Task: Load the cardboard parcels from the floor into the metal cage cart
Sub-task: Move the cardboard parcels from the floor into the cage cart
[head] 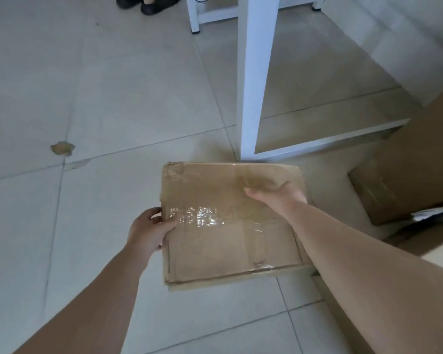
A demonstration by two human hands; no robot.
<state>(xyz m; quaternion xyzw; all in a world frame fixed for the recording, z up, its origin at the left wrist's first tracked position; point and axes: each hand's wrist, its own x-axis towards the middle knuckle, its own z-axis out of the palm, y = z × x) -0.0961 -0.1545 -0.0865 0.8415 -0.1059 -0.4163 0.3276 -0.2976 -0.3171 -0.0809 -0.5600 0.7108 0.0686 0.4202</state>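
Two bare hands are being used on one flat brown cardboard parcel wrapped in shiny clear tape (230,221), which is being held near the middle of the frame, a little to the right. It looks lifted above the pale grey tiled floor (87,85), though it cannot be told for sure how far.

The left hand (149,229) is gripping the parcel's left edge, with the thumb lying on top and the fingers curled under, out of sight. The right hand (276,194) is being reached across the top toward the far right corner, and its fingers are being bent over the tape there. Neither hand is spread flat; both are grasping the parcel.

To do this step well, the parcel should be kept level and held at two opposite sides, as is being done now. The tape looks slippery, so the fingers should be hooked under the edges, not only pressed on top.

The white metal table leg (252,80) is standing just behind the parcel, so the parcel should be brought back before being turned. More brown cardboard boxes (394,190) are lying at the right of the frame. The metal cage cart is not being shown, so the way to it cannot be judged. A pair of black shoes (149,2) is being seen at the top of the frame.
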